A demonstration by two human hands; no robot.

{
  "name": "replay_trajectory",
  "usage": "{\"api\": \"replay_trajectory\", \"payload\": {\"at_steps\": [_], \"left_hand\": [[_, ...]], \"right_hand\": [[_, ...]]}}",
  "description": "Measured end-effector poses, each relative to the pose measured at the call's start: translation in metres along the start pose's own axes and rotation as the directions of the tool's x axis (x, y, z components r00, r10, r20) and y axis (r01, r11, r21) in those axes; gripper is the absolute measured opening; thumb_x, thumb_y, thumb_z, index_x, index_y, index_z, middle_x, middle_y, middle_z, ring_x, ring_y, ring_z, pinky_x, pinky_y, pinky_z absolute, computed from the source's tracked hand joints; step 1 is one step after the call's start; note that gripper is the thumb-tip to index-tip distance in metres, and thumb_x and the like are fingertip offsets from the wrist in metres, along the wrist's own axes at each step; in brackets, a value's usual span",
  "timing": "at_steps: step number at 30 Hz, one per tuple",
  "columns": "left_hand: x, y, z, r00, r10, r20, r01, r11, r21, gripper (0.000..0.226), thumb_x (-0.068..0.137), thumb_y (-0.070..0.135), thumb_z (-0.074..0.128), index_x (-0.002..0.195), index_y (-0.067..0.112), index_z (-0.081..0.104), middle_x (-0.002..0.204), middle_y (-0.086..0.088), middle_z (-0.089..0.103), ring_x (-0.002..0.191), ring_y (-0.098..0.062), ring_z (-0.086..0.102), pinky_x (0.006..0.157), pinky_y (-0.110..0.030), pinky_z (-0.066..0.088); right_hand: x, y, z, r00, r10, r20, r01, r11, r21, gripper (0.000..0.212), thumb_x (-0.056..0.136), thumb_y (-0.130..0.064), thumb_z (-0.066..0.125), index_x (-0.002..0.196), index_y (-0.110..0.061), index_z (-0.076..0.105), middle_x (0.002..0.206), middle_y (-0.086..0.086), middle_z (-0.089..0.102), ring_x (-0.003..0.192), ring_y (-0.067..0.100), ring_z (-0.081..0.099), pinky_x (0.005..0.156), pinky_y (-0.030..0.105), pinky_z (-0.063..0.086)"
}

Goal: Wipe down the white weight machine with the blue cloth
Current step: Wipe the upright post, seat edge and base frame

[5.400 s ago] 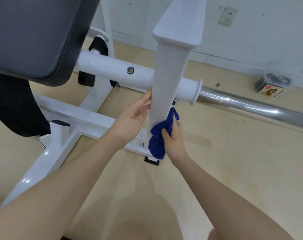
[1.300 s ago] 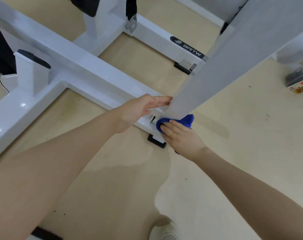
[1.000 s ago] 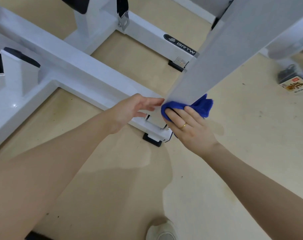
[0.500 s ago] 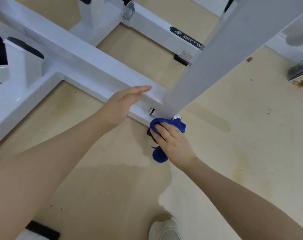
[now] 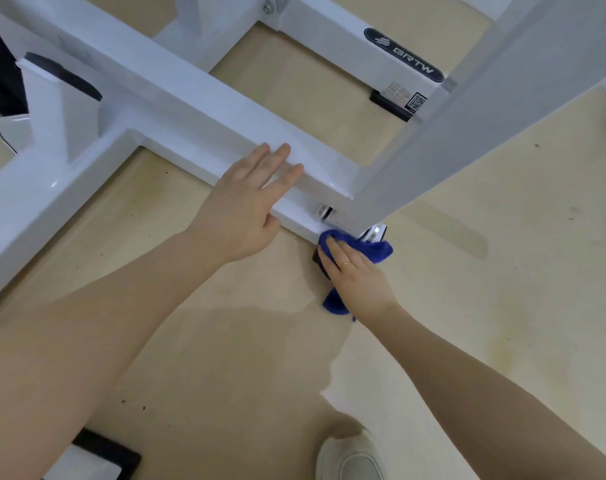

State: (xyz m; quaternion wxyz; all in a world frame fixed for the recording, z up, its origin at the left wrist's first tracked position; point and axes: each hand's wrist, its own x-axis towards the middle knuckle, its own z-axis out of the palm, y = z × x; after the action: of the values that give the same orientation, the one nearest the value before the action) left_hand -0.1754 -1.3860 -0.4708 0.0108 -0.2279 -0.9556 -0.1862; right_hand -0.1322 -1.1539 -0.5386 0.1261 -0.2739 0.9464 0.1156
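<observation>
Two hands low, left hand [image 5: 246, 206] flat on frame beam [image 5: 177, 98], right hand [image 5: 358, 278] pressing blue cloth [image 5: 377, 251] at beam's end

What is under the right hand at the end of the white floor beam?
Under the right hand lies the blue cloth, pressed on the beam end. A dark foot pad peeks out beside it. The surface beneath the cloth is covered.
</observation>
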Motion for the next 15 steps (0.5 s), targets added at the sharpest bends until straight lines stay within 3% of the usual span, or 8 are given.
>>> {"api": "replay_trajectory", "payload": {"at_steps": [4,7,9,10,12,13,15], "left_hand": [[-0.001,0.006,0.001,0.999,-0.036,-0.013,0.036,0.999,-0.005,0.071,0.071,0.022,0.025,0.138,0.008,0.043,0.147,-0.018,0.035,0.136,-0.041,0.03,0.104,-0.051,0.032],[0.0,0.008,0.002,0.998,-0.057,-0.021,0.057,0.998,-0.005,0.072,0.07,0.022,0.024,0.138,0.008,0.044,0.147,-0.019,0.036,0.136,-0.041,0.03,0.104,-0.052,0.033],[0.001,0.007,0.003,0.998,-0.051,-0.021,0.051,0.999,0.006,0.072,0.07,0.022,0.025,0.138,0.007,0.044,0.146,-0.019,0.036,0.135,-0.042,0.031,0.103,-0.052,0.034],[0.0,0.007,0.003,0.999,-0.049,-0.015,0.049,0.999,0.011,0.072,0.07,0.022,0.026,0.138,0.007,0.044,0.146,-0.019,0.036,0.135,-0.042,0.031,0.104,-0.051,0.033],[0.0,0.007,0.001,0.998,-0.057,-0.011,0.057,0.998,0.014,0.07,0.072,0.019,0.031,0.14,0.009,0.041,0.148,-0.018,0.034,0.137,-0.04,0.029,0.107,-0.051,0.032],[0.0,0.007,-0.001,0.998,-0.067,-0.007,0.067,0.998,0.01,0.069,0.073,0.015,0.036,0.141,0.01,0.039,0.15,-0.017,0.031,0.138,-0.039,0.026,0.109,-0.05,0.029],[0.0,0.008,-0.003,0.996,-0.083,0.018,0.083,0.997,0.003,0.071,0.074,0.011,0.044,0.144,0.013,0.033,0.153,-0.014,0.024,0.142,-0.035,0.019,0.113,-0.047,0.024]], "right_hand": [[-0.044,0.022,0.01,1.0,-0.012,0.006,0.012,0.999,-0.05,0.085,0.03,-0.003,0.091,0.112,-0.005,0.068,0.115,0.011,0.067,0.1,0.028,0.067,0.079,0.04,0.055],[-0.035,0.015,0.007,1.0,0.006,-0.006,-0.006,1.0,0.012,0.094,0.024,-0.006,0.092,0.114,-0.005,0.067,0.116,0.013,0.066,0.102,0.029,0.066,0.076,0.039,0.055],[-0.012,0.0,0.0,0.999,0.009,-0.05,-0.006,0.998,0.057,0.101,0.02,-0.011,0.093,0.116,-0.002,0.065,0.118,0.016,0.065,0.105,0.03,0.065,0.083,0.038,0.053],[0.001,-0.009,-0.007,0.999,0.015,-0.045,-0.012,0.997,0.074,0.101,0.028,-0.011,0.093,0.123,0.001,0.059,0.125,0.019,0.059,0.113,0.031,0.06,0.092,0.036,0.049],[0.025,-0.025,-0.02,0.999,0.016,-0.035,-0.012,0.994,0.109,0.096,0.067,-0.01,0.08,0.145,0.0,0.025,0.152,0.019,0.025,0.14,0.03,0.029,0.114,0.032,0.022],[0.032,-0.028,-0.023,1.0,0.013,-0.011,-0.012,0.99,0.141,0.091,0.081,-0.01,0.069,0.149,-0.004,0.008,0.157,0.015,0.006,0.145,0.027,0.011,0.117,0.031,0.008],[0.027,-0.028,-0.025,0.998,0.029,0.062,-0.039,0.986,0.162,0.091,0.086,-0.009,0.064,0.15,-0.007,0.0,0.158,0.011,-0.003,0.146,0.025,0.003,0.117,0.031,0.003]]}}
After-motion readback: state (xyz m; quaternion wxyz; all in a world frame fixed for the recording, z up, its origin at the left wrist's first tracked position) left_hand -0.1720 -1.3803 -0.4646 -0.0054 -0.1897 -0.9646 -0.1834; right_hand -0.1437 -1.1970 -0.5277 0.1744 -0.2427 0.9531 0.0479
